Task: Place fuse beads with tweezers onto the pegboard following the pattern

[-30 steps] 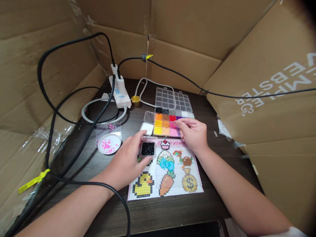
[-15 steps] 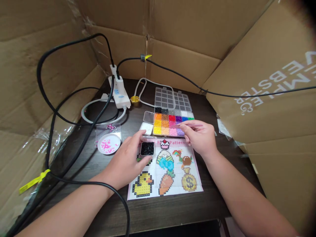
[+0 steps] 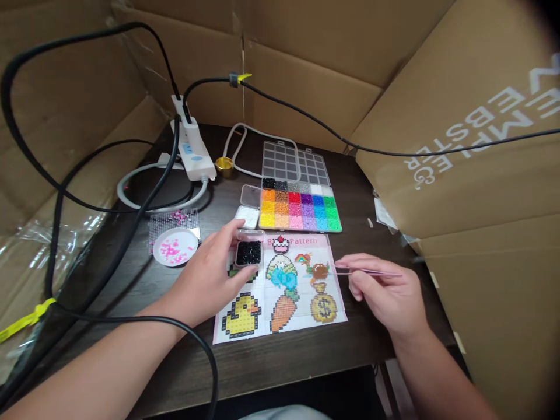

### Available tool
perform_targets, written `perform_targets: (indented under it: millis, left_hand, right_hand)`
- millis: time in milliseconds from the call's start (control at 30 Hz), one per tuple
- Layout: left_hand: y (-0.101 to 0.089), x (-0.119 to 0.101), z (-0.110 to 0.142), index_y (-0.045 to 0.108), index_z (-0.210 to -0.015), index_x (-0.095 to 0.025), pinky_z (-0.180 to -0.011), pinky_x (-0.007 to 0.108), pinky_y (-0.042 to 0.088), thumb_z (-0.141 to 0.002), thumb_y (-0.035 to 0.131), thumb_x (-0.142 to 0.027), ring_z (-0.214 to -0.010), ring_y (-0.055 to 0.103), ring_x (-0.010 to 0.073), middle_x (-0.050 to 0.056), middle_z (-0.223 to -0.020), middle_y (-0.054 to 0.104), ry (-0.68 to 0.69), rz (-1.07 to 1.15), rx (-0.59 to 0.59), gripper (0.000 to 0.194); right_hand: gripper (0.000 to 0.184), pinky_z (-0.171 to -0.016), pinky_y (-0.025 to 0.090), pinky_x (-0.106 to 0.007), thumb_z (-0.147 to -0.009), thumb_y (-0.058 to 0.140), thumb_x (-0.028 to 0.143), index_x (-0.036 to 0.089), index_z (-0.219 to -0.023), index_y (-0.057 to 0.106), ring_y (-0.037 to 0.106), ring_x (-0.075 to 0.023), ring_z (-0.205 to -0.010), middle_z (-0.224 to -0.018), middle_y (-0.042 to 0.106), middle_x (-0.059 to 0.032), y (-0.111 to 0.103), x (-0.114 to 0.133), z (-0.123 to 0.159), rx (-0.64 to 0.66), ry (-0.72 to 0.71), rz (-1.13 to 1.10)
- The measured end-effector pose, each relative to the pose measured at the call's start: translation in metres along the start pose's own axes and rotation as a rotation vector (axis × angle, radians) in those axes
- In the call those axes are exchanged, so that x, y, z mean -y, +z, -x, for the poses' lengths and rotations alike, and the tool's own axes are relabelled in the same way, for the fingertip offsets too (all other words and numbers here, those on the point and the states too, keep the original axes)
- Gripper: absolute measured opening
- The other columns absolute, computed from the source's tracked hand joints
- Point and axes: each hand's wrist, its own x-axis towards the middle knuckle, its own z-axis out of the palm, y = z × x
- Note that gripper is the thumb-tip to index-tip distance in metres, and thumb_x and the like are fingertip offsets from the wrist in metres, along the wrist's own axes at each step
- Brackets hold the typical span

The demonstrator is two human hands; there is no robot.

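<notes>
My left hand (image 3: 209,279) grips a small clear box of black beads (image 3: 248,252) over the upper left of the pattern sheet (image 3: 280,291). My right hand (image 3: 387,291) is closed on thin tweezers (image 3: 365,272) at the sheet's right edge, tips pointing left toward the printed pictures. The bead organizer (image 3: 300,211), with many coloured compartments, lies open just beyond the sheet, its clear lid (image 3: 295,163) folded back.
A white dish of pink beads (image 3: 175,247) rests on a clear pegboard (image 3: 174,224) at left. A white power strip (image 3: 192,151), a gold cup (image 3: 224,166) and thick black cables (image 3: 131,233) cross the dark table (image 3: 284,361). Cardboard walls (image 3: 459,116) surround it.
My right hand with the tweezers pulled back from the bead organizer toward me and to the right, beside the pattern sheet. The view shifted slightly. My left hand stayed on the black bead box.
</notes>
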Motion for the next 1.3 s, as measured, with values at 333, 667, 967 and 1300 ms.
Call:
perform_targets:
  millis: [333, 667, 967, 1300]
  left_hand:
    - [-0.001, 0.000, -0.003, 0.040, -0.144, -0.024, -0.092, 0.049, 0.057, -0.080, 0.071, -0.045, -0.102, 0.067, 0.0300, 0.010, -0.114, 0.068, -0.026, 0.015, -0.006, 0.074]
    - [0.000, 0.001, -0.003, 0.039, -0.143, -0.025, -0.091, 0.049, 0.057, -0.081, 0.071, -0.043, -0.100, 0.067, 0.0297, 0.009, -0.113, 0.068, -0.009, -0.004, -0.004, 0.072]
    - [-0.001, 0.001, -0.003, 0.039, -0.143, -0.022, -0.095, 0.050, 0.055, -0.082, 0.071, -0.042, -0.104, 0.066, 0.0302, 0.010, -0.114, 0.067, 0.010, 0.004, -0.003, 0.072]
    - [-0.002, -0.001, -0.002, 0.039, -0.144, -0.021, -0.096, 0.049, 0.055, -0.083, 0.070, -0.043, -0.104, 0.065, 0.0297, 0.011, -0.115, 0.067, 0.003, 0.011, 0.008, 0.072]
  right_hand:
    - [0.013, -0.047, 0.056, -0.024, -0.086, 0.073, 0.023, 0.025, -0.088, 0.086, 0.065, -0.0130, -0.051, -0.087, 0.083, -0.0067, 0.018, -0.005, 0.009, -0.042, 0.091, 0.018]
    - [0.013, -0.046, 0.056, -0.025, -0.083, 0.074, 0.023, 0.026, -0.086, 0.086, 0.069, -0.0156, -0.052, -0.083, 0.083, -0.0058, 0.017, -0.006, 0.007, 0.013, 0.038, 0.107]
    - [0.013, -0.042, 0.053, -0.024, -0.082, 0.074, 0.021, 0.027, -0.084, 0.086, 0.065, -0.0135, -0.048, -0.084, 0.083, -0.0057, 0.017, -0.004, 0.006, 0.022, 0.011, 0.117]
    - [0.012, -0.041, 0.051, -0.024, -0.082, 0.075, 0.022, 0.025, -0.083, 0.086, 0.061, -0.0120, -0.044, -0.082, 0.083, -0.0065, 0.017, -0.004, 0.005, 0.033, 0.049, 0.081]
